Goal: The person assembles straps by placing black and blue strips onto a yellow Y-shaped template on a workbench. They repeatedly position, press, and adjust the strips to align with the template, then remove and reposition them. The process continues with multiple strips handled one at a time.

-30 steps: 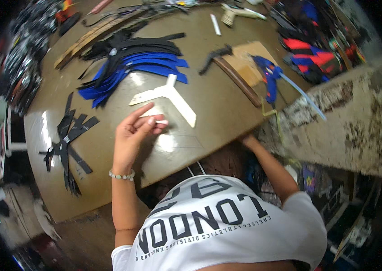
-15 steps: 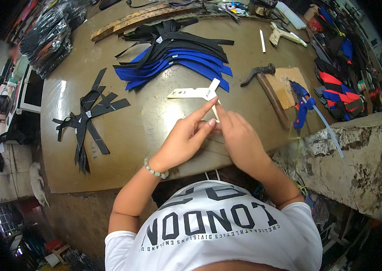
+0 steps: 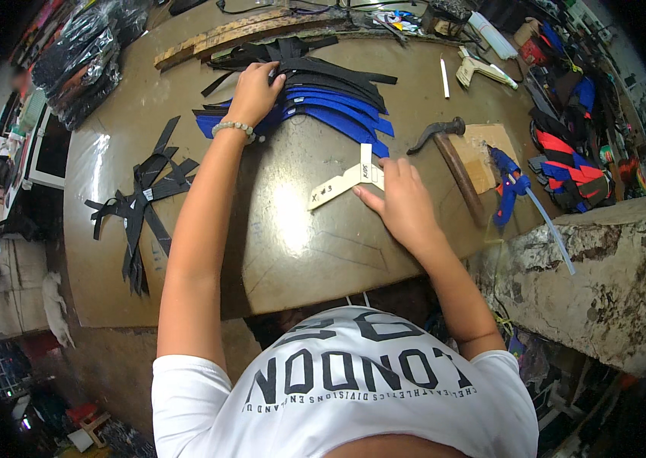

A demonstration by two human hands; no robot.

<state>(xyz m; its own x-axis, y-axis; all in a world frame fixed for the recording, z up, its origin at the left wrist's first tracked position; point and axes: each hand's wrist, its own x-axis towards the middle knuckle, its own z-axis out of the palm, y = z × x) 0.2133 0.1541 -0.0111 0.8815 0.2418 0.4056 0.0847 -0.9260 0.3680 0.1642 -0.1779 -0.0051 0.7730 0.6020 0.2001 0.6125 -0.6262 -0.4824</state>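
Observation:
My left hand (image 3: 258, 93) reaches to the far middle of the table, fingers bent and thumb close to them, at the edge of a black fabric piece (image 3: 323, 74) on the fanned stack. Blue fabric pieces (image 3: 338, 114) lie along the near side of that stack. Nearer me, my right hand (image 3: 408, 200) grips a cream, branched flat template (image 3: 342, 185) by its right side, thumb at its lower edge. The template has handwritten marks and one arm pointing up. Part of it is hidden behind my right fingers.
Black strips (image 3: 138, 200) lie crossed at the left. To the right are a hammer (image 3: 460, 172), a cardboard piece (image 3: 495, 145) and a blue-wrapped tool (image 3: 508, 187) with a clear stick. A white stick (image 3: 444, 78) and wooden bars (image 3: 220, 36) lie farther back.
My left hand has left the template and moved far and left to the fabric stack. My right hand has shifted slightly right, keeping the template, which has turned and come nearer me.

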